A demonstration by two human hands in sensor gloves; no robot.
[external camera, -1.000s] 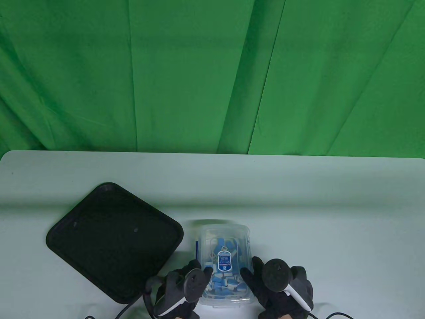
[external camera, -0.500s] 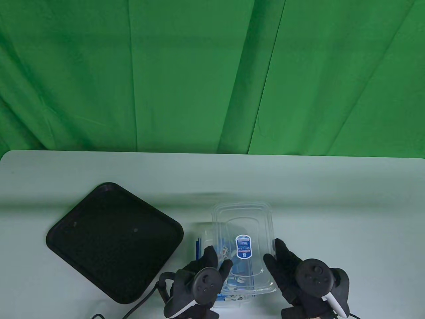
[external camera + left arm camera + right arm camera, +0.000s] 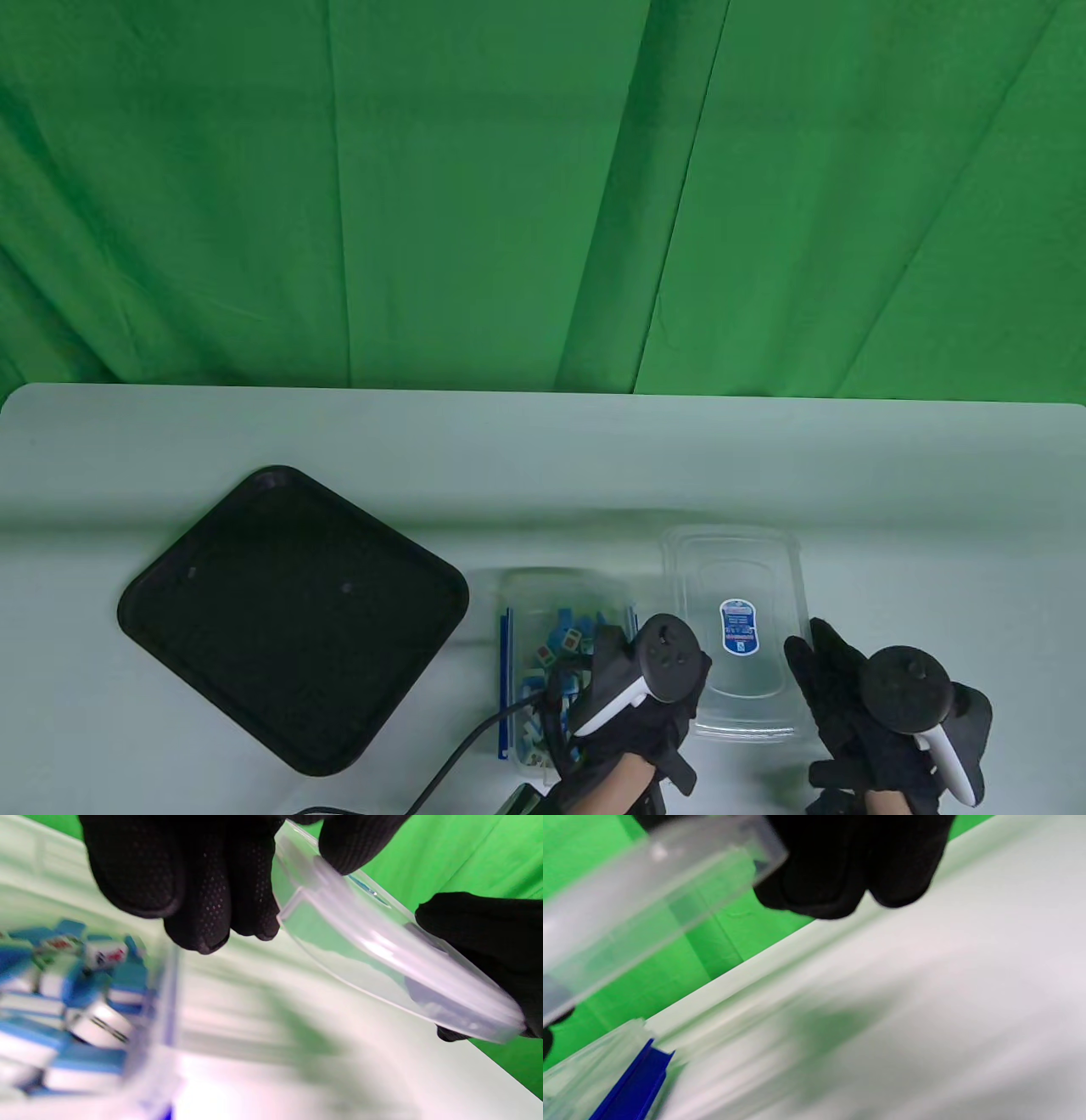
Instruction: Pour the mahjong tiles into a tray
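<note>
Table view: my left hand [image 3: 632, 722] and right hand [image 3: 874, 722] enter from the near edge and hold the clear lid [image 3: 736, 632] between them, one at each near corner, above the table [image 3: 891, 475]. Left wrist view: my left fingers [image 3: 203, 895] curl under the lid's rim with the thumb pressing on top, a closed pinch; my right hand grips the opposite end. Right wrist view: my right fingers [image 3: 848, 870] close on the lid's edge [image 3: 649, 882], which is tilted and clear of the table. Just left of the lid, partly under my left hand, stands the open box [image 3: 517, 594] with its blue strip along the left wall; the blue-and-white tiles [image 3: 564, 641] lie heaped inside it. Left wrist view, blurred: the tiles [image 3: 63, 997] fill the box. Farther left, near the box but apart from it, the black tray [image 3: 293, 615] rests flat, turned corner-on. Beyond the table hangs the green cloth [image 3: 509, 187].
</note>
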